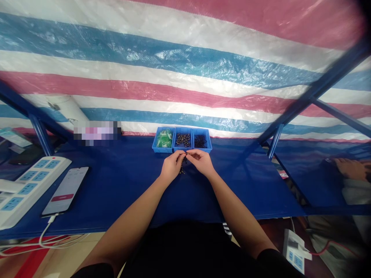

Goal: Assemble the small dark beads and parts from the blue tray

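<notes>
My left hand (pixel 171 165) and my right hand (pixel 201 160) meet just in front of the blue bins, fingertips pinched together. Between them is something small and dark with a brassy glint, too small to make out. A few small black-and-brass pieces (pixel 181 170) lie on the blue tabletop (pixel 191 197) beside my left fingers. Behind my hands stand three joined blue bins. The left bin (pixel 162 150) holds green and clear plastic packets (pixel 165 138). Small brass-coloured parts (pixel 183 139) fill the middle one, and thin black pieces (pixel 200 141) lie in the right one.
A phone (pixel 66 191) on a white cable and a white power strip (pixel 34 185) lie at the left. Blue metal frame bars (pixel 275 142) rise at both sides. Striped plastic sheeting (pixel 185 65) hangs behind. Another person's hand (pixel 352 168) shows at far right.
</notes>
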Demonstrator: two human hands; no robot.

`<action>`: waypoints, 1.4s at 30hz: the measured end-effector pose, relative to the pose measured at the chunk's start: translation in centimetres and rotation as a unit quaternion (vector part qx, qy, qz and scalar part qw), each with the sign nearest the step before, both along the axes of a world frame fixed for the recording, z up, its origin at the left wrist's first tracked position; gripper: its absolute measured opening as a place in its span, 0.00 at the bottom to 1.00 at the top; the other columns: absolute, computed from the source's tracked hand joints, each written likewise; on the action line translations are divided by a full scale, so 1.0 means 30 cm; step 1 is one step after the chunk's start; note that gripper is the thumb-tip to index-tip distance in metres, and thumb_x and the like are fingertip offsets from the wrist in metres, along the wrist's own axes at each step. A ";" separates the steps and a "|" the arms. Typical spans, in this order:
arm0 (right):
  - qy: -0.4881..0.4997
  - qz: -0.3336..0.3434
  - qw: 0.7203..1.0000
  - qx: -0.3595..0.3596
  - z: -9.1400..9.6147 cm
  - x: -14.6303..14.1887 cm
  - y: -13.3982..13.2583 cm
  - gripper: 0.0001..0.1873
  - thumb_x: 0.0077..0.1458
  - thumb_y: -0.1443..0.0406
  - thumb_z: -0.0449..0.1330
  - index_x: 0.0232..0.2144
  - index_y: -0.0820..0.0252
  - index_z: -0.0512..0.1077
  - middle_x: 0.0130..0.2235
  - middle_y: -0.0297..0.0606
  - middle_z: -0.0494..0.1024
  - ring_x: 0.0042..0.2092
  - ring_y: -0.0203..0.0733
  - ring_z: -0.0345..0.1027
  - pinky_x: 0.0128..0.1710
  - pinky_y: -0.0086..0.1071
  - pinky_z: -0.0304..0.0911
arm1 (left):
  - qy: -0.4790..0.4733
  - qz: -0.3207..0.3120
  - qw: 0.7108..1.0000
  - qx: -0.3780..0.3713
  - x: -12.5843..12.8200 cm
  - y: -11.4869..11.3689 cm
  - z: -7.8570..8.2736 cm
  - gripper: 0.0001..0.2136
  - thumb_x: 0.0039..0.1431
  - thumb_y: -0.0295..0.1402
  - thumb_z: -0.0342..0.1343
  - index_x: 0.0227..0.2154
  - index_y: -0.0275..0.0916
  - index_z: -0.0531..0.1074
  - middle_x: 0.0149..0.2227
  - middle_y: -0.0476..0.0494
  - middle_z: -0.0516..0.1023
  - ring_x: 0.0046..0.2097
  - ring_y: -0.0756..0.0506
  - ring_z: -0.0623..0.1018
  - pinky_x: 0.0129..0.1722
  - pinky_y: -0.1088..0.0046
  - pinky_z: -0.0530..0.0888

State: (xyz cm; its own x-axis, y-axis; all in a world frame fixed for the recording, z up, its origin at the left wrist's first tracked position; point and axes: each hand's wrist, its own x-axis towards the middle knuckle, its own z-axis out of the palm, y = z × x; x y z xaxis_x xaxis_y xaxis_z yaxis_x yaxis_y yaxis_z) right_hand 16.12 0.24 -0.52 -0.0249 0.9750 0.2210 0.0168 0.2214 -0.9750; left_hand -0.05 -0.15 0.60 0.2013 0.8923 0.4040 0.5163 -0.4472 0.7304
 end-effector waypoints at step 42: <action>-0.075 -0.045 0.995 0.050 0.022 -0.001 -0.019 0.15 0.52 0.57 0.62 0.39 0.60 0.77 0.36 0.40 0.80 0.35 0.40 0.74 0.39 0.35 0.71 | 0.007 0.012 1.000 -0.015 0.002 -0.009 0.002 0.12 0.64 0.39 0.47 0.46 0.43 0.70 0.30 0.50 0.77 0.29 0.50 0.75 0.32 0.77 0.70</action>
